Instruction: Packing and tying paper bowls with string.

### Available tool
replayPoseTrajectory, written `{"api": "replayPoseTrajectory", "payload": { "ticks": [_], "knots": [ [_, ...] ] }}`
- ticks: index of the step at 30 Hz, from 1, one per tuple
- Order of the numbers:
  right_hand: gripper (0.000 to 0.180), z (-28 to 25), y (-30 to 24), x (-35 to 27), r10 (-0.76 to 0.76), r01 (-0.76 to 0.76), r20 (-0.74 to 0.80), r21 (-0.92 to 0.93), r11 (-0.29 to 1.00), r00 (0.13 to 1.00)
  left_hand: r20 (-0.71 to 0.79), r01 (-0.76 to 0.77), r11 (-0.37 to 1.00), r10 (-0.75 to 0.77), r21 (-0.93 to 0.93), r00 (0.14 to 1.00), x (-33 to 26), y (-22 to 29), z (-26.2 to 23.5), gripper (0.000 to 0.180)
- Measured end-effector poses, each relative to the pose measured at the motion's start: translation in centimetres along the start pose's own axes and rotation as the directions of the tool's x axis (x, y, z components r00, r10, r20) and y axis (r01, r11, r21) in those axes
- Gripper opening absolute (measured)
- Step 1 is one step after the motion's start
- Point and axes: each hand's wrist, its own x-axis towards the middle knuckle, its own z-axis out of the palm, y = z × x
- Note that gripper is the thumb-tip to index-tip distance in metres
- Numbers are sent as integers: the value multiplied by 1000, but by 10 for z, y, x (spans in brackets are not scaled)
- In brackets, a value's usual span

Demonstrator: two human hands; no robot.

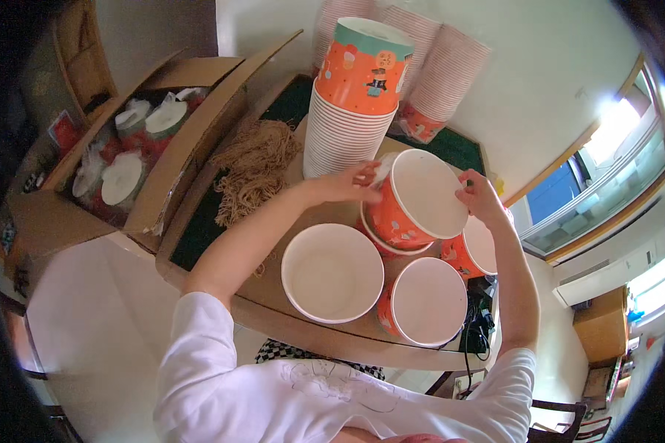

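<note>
A paper bucket, orange outside and white inside, is tilted above another orange bucket. My right hand pinches its rim at the right. My left hand is at its left side, fingers apart, the fingertips at or close to the wall. A whitish, crinkled patch shows by those fingertips; I cannot tell what it is. Nearer me stand two upright white-lined buckets, one bucket at the left and another bucket at the right. One more bucket is partly behind my right forearm.
A tall stack of nested buckets stands at the table's back, an upside-down orange one on top. More wrapped stacks lean by the wall. Tan twine lies left. An open cardboard box holds wrapped buckets. Black cables lie at the right edge.
</note>
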Motion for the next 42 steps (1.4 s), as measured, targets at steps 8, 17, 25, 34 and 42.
{"api": "replayPoseTrajectory", "payload": {
  "ticks": [8, 17, 25, 34, 42],
  "knots": [
    [23, -29, -75, -20, -150, 189, -155, 276, 942, 976, -362, -57, 998, 68, 41, 930, -72, 17, -30, 39],
    [26, 113, -107, 42, -295, 252, 104, 299, 920, 950, -726, 237, 966, -94, 98, 681, -213, -38, 2, 21],
    [26, 136, -77, 56, -102, 171, 307, -208, 963, 946, -785, 490, 790, -19, 368, 620, -253, -68, 45, 17],
    [33, 93, -99, -12, -240, 243, 83, -29, 970, 967, -789, 628, 517, 170, 581, 590, -231, -78, 66, 27],
    [22, 32, -146, -195, -338, 330, 135, 80, 941, 931, -836, 350, 853, 164, 386, 523, -233, -16, 17, 13]
  ]
}}
